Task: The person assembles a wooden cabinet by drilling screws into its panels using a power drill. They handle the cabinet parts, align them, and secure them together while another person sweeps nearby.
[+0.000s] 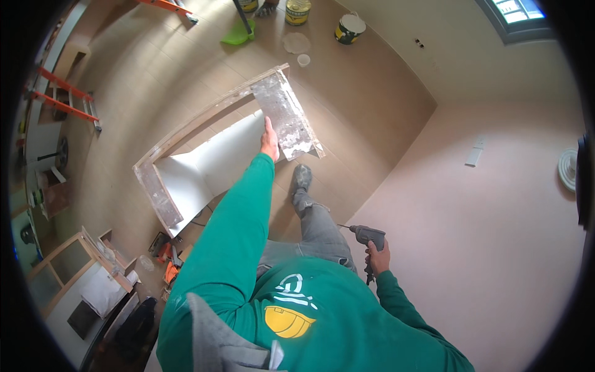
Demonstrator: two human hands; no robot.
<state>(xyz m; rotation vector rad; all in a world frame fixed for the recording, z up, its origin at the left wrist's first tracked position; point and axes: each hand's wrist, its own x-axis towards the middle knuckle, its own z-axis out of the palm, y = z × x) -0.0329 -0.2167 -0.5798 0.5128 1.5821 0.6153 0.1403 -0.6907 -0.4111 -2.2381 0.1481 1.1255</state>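
Note:
My left arm reaches forward, and my left hand lies with its fingers stretched out along the inner edge of a grey, paint-stained panel. That panel is one end of a large wooden box frame with an open middle and white inner faces. At my right side, my right hand is wrapped round the handle of a dark power drill. The drill's thin bit points left, towards my leg, and is apart from the frame. Part of my left palm is hidden.
Paint buckets, a green dustpan and a small white cup stand on the far floor. Orange ladder legs are at the left. Tools and wooden panels lie lower left. A pale wall rises at right.

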